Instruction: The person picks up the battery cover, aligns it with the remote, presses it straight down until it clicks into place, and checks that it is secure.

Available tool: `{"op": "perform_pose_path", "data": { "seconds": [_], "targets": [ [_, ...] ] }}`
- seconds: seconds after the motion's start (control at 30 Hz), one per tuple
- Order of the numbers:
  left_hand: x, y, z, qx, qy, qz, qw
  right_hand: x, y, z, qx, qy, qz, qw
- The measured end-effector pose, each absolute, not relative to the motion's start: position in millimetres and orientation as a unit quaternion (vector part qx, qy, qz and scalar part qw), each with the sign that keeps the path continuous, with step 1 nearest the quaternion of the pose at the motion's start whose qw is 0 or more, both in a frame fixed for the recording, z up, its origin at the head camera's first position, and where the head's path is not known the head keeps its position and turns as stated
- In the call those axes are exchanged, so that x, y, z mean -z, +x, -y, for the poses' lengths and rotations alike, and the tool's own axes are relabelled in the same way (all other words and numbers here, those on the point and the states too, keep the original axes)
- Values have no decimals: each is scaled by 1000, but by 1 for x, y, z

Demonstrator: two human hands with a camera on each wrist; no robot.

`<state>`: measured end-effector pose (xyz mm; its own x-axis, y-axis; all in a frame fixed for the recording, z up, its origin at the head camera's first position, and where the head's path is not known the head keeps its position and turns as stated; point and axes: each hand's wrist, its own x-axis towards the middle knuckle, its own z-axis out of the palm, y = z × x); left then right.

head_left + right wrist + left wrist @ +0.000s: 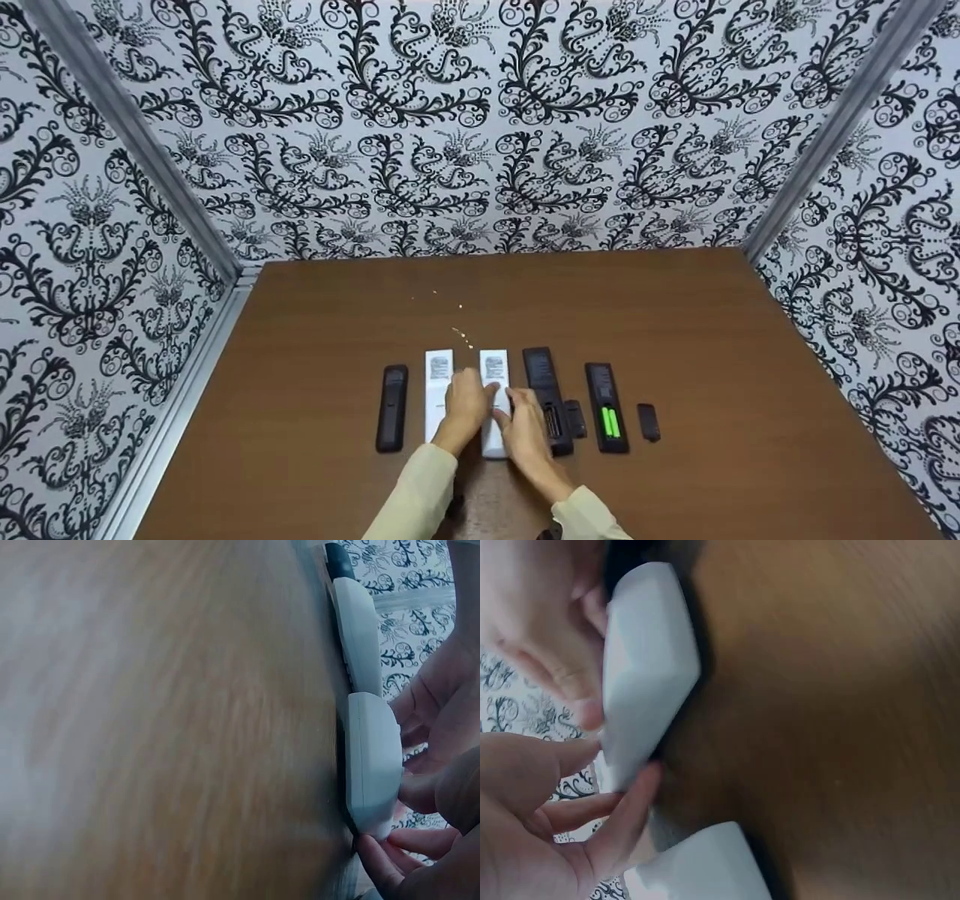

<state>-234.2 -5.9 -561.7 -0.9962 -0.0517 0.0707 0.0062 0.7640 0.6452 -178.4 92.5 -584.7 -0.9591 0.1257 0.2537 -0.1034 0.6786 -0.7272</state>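
Face down on the table, a white remote control [494, 445] lies between both hands. My left hand [466, 396] grips it from the left, thumb on top and fingers at its edge; in the left wrist view these fingers [634, 814] reach the side of the white casing. From the right, my right hand [527, 427] holds the same remote, its thumb on the upper face and its fingers along the side, as the right wrist view shows. A second white remote [438, 369] lies just left, partly hidden by the left hand.
A black remote [391, 409] lies at far left. Right of the hands are a black remote [538, 367] with its battery compartment open, a loose cover [575, 418], another black remote [601, 381] holding green batteries [610, 423], and a second cover [648, 421]. Patterned walls enclose the brown table [337, 315].
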Motion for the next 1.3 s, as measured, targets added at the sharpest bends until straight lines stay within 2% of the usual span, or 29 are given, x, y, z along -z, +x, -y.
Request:
{"op": "perform_pose_path", "data": {
  "seconds": [0.33,0.63,1.0,1.13,1.3],
  "targets": [
    [565,-232,11,367,8,929,54,585,-179,-90,-398,0,906,144],
    [564,-226,8,340,23,937,69,577,-175,-98,-414,20,903,110],
    [555,-222,-4,343,30,931,119,562,-164,-121,-429,35,882,192],
    [548,-219,-9,385,2,916,112,562,-158,-141,-418,55,883,207],
    [542,-213,-16,410,-18,908,80,565,-151,-167,-379,65,894,229]
  ]
}}
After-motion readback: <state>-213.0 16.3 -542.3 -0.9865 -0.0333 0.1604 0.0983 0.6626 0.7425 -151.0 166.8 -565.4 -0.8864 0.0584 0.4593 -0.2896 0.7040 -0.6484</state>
